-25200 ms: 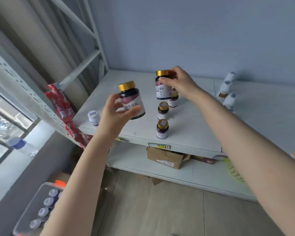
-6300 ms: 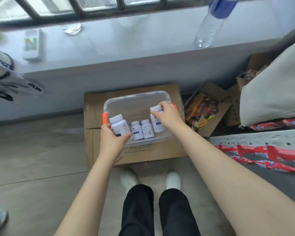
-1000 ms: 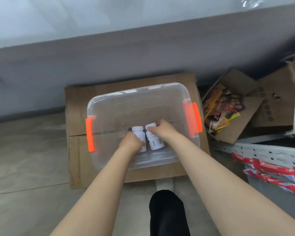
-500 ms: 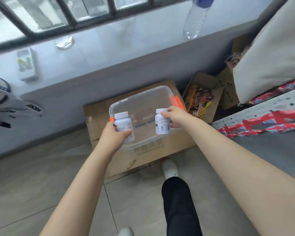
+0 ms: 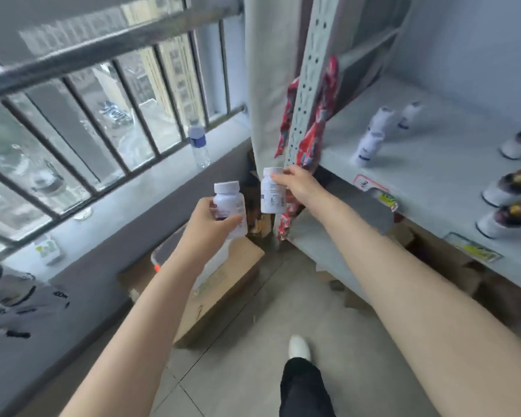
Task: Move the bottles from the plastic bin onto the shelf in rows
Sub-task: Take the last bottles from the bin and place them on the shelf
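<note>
Beside the barred window [image 5: 109, 94]: grey shelf [image 5: 427, 176] at right, shelved bottles [image 5: 370, 142] blurred, tiled floor [image 5: 253, 371] below. Left hand [image 5: 206, 227] grips first white bottle [image 5: 227, 200], fingers curled round its body. Right hand [image 5: 298, 186] pinches second white bottle [image 5: 271, 194] near the cap, short of the shelf edge. Plastic bin [image 5: 166, 251] lies under the left forearm.

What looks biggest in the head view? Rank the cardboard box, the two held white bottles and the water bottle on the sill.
1. Cardboard box.
2. White bottle in the left hand, white bottle in the right hand: alike.
3. Water bottle, but it stands farther off: unsure.
</note>
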